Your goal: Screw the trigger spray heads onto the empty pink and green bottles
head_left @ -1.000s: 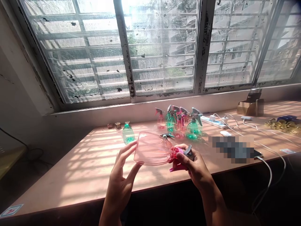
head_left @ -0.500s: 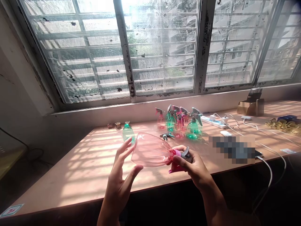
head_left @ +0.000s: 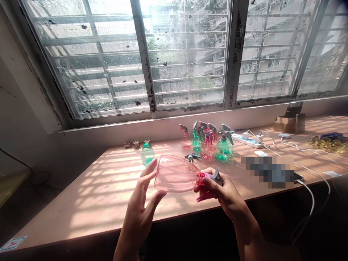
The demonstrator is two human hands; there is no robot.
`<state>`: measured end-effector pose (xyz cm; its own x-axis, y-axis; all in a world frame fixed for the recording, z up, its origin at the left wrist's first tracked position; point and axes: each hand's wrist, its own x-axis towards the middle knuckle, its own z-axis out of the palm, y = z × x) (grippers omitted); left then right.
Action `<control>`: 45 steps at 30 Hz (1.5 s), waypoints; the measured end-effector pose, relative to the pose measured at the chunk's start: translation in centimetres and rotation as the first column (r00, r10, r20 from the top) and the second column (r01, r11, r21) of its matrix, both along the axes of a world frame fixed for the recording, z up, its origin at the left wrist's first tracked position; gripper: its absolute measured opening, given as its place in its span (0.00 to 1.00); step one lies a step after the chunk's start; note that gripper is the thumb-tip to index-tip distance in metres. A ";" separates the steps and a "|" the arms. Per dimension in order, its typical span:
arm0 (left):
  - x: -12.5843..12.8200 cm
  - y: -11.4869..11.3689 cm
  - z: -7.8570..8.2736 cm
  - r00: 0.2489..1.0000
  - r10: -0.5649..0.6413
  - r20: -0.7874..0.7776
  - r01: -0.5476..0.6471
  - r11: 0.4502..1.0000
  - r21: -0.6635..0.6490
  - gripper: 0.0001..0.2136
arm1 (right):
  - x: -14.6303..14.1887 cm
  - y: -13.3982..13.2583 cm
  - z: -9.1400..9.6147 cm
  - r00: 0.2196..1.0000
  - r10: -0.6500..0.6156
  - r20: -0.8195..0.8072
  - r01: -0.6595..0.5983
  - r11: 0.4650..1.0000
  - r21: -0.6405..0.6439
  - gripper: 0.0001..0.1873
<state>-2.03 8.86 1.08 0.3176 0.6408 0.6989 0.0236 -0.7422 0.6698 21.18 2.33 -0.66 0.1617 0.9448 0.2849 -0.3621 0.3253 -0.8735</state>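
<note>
A clear pink spray bottle (head_left: 176, 174) lies sideways in the air over the table's front part, its base to the left and its head to the right. My left hand (head_left: 141, 199) is curved around the base end, thumb at the lower edge and fingers at the far side. At the neck, my right hand (head_left: 228, 195) is closed around the pink and grey spray head (head_left: 213, 177), which its fingers partly hide. Behind my left fingers stands a green bottle (head_left: 148, 155) without a spray head. A loose green and dark spray head (head_left: 192, 157) lies on the table beyond the pink bottle.
Several pink and green spray bottles (head_left: 208, 145) stand together near the wall. To their right are a power strip (head_left: 247, 140), white cables, a blurred-out dark device (head_left: 272, 172) and a brown holder (head_left: 289, 123). Small brown objects (head_left: 136, 144) sit at the back left, below the window.
The pink bottle has turned slightly and its base end has shifted a little to the right. My left hand has moved slightly right with it; my right hand stays at the neck.
</note>
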 end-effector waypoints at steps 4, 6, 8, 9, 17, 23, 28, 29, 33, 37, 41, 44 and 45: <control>0.0 -0.1 0.2 0.994 0.082 -0.078 -0.075 0.993 0.093 0.18 | 0.4 0.1 -0.4 0.999 -0.020 -0.029 0.021 1.000 0.024 0.18; -0.1 -0.3 0.2 0.987 0.110 -0.118 -0.106 0.994 0.037 0.21 | 0.4 0.1 -0.5 0.999 -0.036 -0.003 0.036 0.999 0.031 0.17; 0.0 -0.4 0.2 0.981 0.108 -0.160 -0.119 0.991 -0.060 0.24 | 0.2 0.0 -0.6 0.995 -0.082 0.054 0.079 0.995 0.060 0.17; 0.1 -0.3 0.2 0.983 0.103 -0.155 -0.122 0.986 -0.116 0.26 | 0.1 0.0 -0.6 0.989 -0.111 0.100 0.103 0.991 0.083 0.17; 0.7 0.4 0.2 0.977 0.215 0.009 -0.197 0.909 -0.366 0.26 | -1.2 0.0 -0.2 0.951 -0.150 0.271 0.126 0.986 0.106 0.18; -0.3 0.7 -0.7 0.996 0.052 -0.077 -0.064 0.983 -0.171 0.19 | -0.6 0.8 0.0 0.999 -0.049 0.015 0.049 0.998 -0.040 0.23; -0.5 1.4 -1.3 0.997 -0.066 -0.030 0.052 0.938 -0.342 0.28 | -0.3 0.6 -0.5 0.958 -0.201 0.202 0.192 0.979 0.064 0.19; -0.4 1.6 -1.4 0.999 -0.045 0.006 0.044 0.914 -0.404 0.33 | -0.4 0.6 -0.8 0.927 -0.234 0.294 0.210 0.971 0.110 0.18; 0.6 2.7 -1.4 0.989 0.115 0.092 -0.040 0.807 -0.589 0.40 | -0.4 1.1 -2.1 0.792 -0.291 0.537 0.145 0.944 0.297 0.18; 1.6 3.0 -1.2 0.982 0.090 0.165 0.030 0.794 -0.607 0.30 | -0.8 2.0 -2.8 0.840 -0.182 0.512 0.085 0.975 0.207 0.20; 2.0 2.3 -0.9 0.956 0.206 0.211 -0.087 0.881 -0.465 0.21 | -1.9 3.1 -2.7 0.985 0.023 0.172 -0.025 1.000 0.006 0.20; 2.1 1.8 -0.8 0.943 0.284 0.175 -0.222 0.926 -0.307 0.15 | -2.7 4.2 -3.0 0.987 0.140 -0.080 -0.145 0.987 -0.069 0.25; 2.1 1.8 -0.9 0.944 0.278 0.178 -0.236 0.945 -0.225 0.14 | -2.8 4.6 -3.2 0.976 0.170 -0.134 -0.183 0.979 -0.089 0.25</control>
